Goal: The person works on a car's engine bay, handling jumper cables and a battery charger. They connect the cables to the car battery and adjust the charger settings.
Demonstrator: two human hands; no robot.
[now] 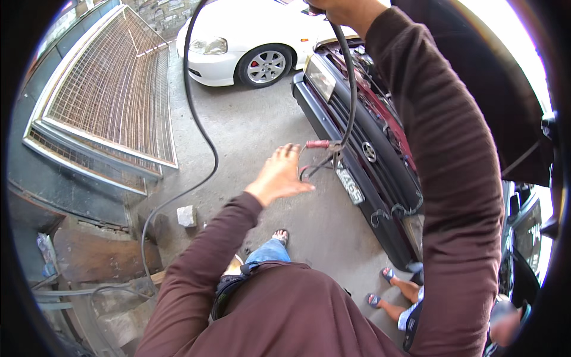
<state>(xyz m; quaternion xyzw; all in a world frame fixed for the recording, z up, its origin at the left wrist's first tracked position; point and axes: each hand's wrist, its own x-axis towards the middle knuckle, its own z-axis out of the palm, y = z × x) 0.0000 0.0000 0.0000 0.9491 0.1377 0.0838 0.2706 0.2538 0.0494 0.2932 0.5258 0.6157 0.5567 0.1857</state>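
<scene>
My right hand (348, 13) is raised at the top edge, partly cut off, closed round a black cable (353, 83). From it the cable hangs down in front of a dark car's grille to a clamp with red handles (318, 144); its exact kind is hard to make out. Beside this clamp is my left hand (281, 175), held out with thumb and fingers apart and nothing in its grasp. Whether its fingertips touch the clamp I cannot tell. A further black cable run (199, 131) drops from the top edge and curves to the ground at lower left.
The dark car (357, 137) has its hood up on the right. A white car (238, 44) stands beyond. Wire mesh panels (113, 89) lean at left, near a pale block (187, 216) and a brown board (98, 256). Another person's sandalled feet (380, 288) are at lower right.
</scene>
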